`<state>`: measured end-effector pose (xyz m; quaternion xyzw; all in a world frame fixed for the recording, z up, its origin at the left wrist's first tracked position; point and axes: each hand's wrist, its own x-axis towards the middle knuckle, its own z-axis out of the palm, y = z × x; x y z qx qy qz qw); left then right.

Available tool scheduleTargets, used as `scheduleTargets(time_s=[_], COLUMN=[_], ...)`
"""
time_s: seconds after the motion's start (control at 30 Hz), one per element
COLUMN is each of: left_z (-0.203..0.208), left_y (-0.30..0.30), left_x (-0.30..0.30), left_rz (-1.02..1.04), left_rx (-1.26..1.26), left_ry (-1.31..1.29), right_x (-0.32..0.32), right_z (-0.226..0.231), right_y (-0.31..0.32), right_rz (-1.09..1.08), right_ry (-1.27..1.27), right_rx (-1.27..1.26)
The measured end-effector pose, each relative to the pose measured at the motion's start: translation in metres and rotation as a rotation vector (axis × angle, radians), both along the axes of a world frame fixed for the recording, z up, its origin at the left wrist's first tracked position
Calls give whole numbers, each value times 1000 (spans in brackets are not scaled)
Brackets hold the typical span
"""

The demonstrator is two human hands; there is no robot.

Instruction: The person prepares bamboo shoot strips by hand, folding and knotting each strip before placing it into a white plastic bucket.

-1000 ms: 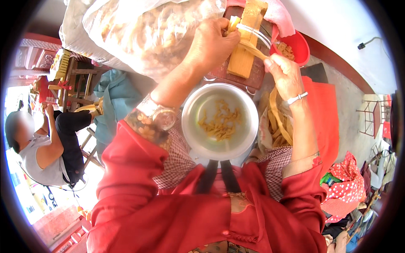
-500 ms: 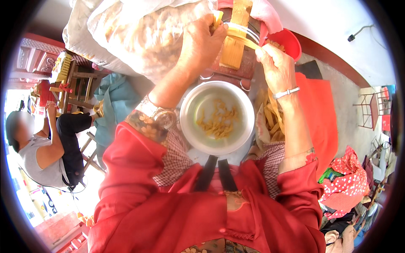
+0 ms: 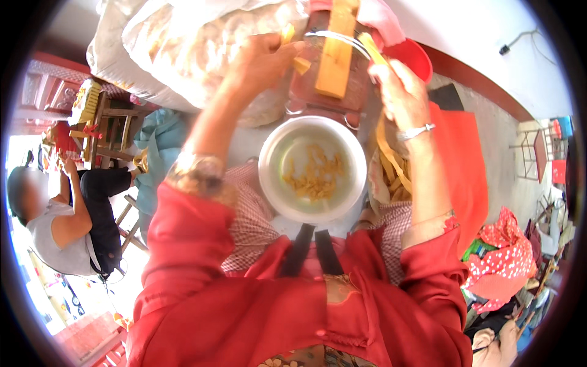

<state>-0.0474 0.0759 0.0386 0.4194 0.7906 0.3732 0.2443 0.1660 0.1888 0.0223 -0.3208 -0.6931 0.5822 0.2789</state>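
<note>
My left hand, blurred by motion, is closed on a short yellow strip. A second yellow bit shows beside its fingertips. On the other side, my right hand pinches one end of a longer yellow strip, which points up and left. Between the hands lies a yellow wooden block on a dark red stool, with a white cord looped across it. Below stands a white basin holding short yellow pieces; neither hand touches it.
A large clear bag of pale pieces bulges at the upper left. By my right forearm are a sack of yellow strips and a red sheet. A red bowl sits behind my right hand. Another person sits far left.
The yellow strip that stretched across the block between my hands no longer joins them. My left hand has swung left, away from the block; my right hand has stayed near its place.
</note>
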Motion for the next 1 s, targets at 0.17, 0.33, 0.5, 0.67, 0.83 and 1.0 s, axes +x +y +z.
scheduleTargets(time_s=[0.17, 0.33, 0.5, 0.67, 0.83, 1.0], left_z=[19, -45, -27, -23, -30, -41], left_y=[-46, -91, -97, -93, -114, -146], left_x=[56, 92, 147, 175, 154, 141], left_rz=[-156, -308, -146, 61, -28, -41], left_rx=[-291, -154, -231, -308, -181, -49], left_ry=[-225, -698, -1403, -1471, -1640, -1247], right_x=[1, 3, 29, 54, 60, 75], right_z=[1, 0, -12, -18, -15, -4], right_y=[-57, -122, -172, -219, -241, -228], right_rz=[219, 293, 263, 479, 475, 137], right_ry=[136, 209, 285, 338, 454, 479], right_rx=[75, 461, 498, 352, 294, -57])
